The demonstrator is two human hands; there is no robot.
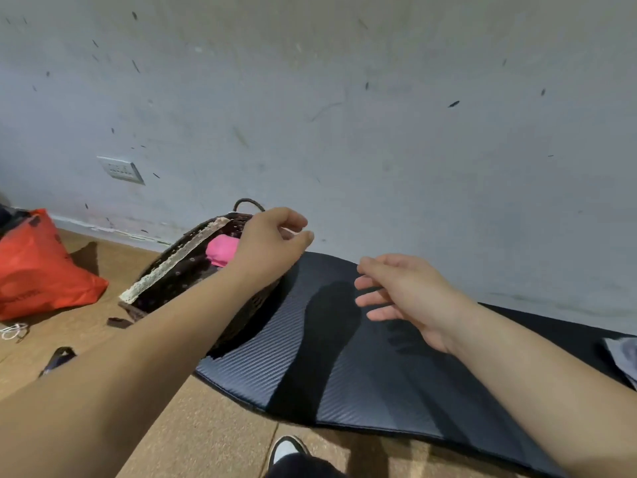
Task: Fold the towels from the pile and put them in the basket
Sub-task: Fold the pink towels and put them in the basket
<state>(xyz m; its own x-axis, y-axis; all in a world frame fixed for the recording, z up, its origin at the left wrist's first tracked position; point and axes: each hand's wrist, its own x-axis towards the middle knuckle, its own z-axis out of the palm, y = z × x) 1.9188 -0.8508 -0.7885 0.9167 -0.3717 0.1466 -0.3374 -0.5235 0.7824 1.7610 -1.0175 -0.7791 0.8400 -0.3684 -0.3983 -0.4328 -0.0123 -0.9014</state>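
Observation:
A dark wicker basket (pixel 179 270) with a lace-trimmed liner stands at the left end of a black mat (pixel 344 374). A folded pink towel (pixel 222 250) lies inside it. My left hand (pixel 272 243) hovers over the basket's right rim, fingers loosely curled and holding nothing. Over the mat, my right hand (pixel 406 294) has its fingers spread and is empty. A grey towel (pixel 624 357) shows at the right edge of the view, mostly cut off.
A grey wall (pixel 344 115) with a socket plate (pixel 120 170) rises just behind the mat. An orange plastic bag (pixel 38 270) lies on the cork floor to the left, with small dark scraps and a strap near it. My shoe (pixel 286 450) shows at the bottom.

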